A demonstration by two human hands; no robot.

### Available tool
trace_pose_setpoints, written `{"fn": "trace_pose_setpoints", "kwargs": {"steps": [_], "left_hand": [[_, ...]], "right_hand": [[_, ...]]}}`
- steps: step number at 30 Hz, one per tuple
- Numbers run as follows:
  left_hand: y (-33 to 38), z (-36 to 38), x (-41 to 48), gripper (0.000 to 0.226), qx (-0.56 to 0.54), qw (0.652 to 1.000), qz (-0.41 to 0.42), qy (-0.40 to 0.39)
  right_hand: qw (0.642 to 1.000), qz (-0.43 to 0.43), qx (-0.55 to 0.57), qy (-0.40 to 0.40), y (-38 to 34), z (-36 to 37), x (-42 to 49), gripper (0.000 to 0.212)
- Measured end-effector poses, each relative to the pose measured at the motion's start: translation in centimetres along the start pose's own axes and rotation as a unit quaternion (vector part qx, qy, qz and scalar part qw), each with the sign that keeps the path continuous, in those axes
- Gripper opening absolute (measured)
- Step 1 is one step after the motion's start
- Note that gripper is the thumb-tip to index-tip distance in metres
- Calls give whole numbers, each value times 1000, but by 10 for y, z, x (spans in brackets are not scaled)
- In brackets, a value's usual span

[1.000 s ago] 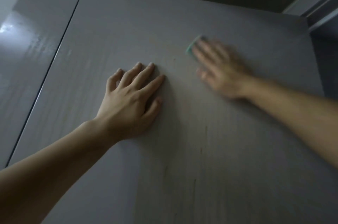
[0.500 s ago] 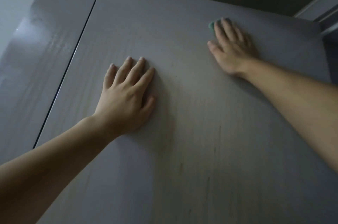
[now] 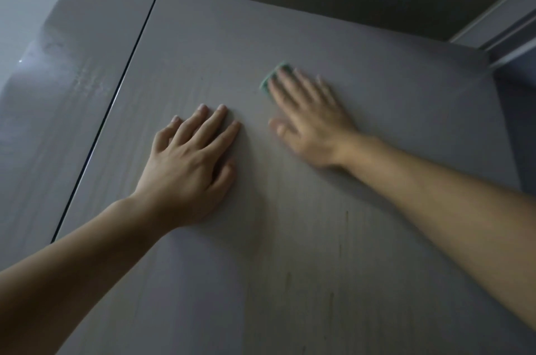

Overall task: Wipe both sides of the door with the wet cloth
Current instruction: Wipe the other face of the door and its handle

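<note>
Though dim, glossy panel (image 3: 58, 99) beside door (image 3: 319, 238)

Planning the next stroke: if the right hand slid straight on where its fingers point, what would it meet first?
Likely only bare door: the right hand, flat on the green cloth, points up-left, clear of the left hand, toward the door's top edge.

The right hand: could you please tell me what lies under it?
A green cloth shows past the fingertips of the right hand, flat against the door; the rest is covered.
</note>
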State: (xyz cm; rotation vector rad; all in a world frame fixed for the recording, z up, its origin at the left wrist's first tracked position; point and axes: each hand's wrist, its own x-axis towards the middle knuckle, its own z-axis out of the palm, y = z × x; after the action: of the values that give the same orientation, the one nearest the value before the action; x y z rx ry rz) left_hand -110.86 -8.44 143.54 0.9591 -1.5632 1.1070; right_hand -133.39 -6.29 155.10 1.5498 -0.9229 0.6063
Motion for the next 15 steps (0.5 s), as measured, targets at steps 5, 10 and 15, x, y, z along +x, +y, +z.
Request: {"fn": "trace_pose_setpoints", "kwargs": {"steps": [5,10,15], "left_hand": [[0,-7,-1,69,-33,999,4,-4],[-28,-17,-17,71,-4,998,-64,9],[-49,-15,-33,71,12,996,-88,-24]], "right_hand": [[999,-42,-7,-11,12,1,-9,83],[997,78,23,-11,-4,-11,49,84],[989,-147,-13,-29,-64,7,3,84]]}}
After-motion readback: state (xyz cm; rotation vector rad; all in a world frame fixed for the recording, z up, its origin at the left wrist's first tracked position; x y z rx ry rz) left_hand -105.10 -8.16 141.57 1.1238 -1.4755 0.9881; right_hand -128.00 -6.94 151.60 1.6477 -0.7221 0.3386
